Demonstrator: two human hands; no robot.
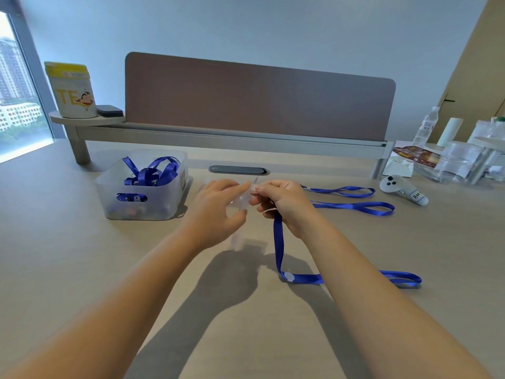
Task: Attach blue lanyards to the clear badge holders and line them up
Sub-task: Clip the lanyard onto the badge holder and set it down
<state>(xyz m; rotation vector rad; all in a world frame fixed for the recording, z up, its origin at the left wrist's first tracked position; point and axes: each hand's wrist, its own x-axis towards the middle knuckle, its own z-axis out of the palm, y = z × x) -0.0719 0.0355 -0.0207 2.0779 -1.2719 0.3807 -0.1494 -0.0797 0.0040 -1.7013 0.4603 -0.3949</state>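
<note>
Above the middle of the table my left hand (218,207) holds a clear badge holder (244,201), which is blurred and hard to make out. My right hand (282,202) pinches the clip end of a blue lanyard (278,242) right at the holder's top. That lanyard hangs down from my fist and trails to the right across the table. Two more blue lanyards (352,206) lie stretched out in a row behind my right hand. A translucent bin (142,187) at the left holds several loose blue lanyards.
A grey desk divider (259,97) stands along the back with a cable port (239,170) in front of it. A white controller (401,188), a water bottle (426,127) and clear plastic packaging (461,160) crowd the right rear. A yellow-lidded canister (72,90) stands on the left shelf.
</note>
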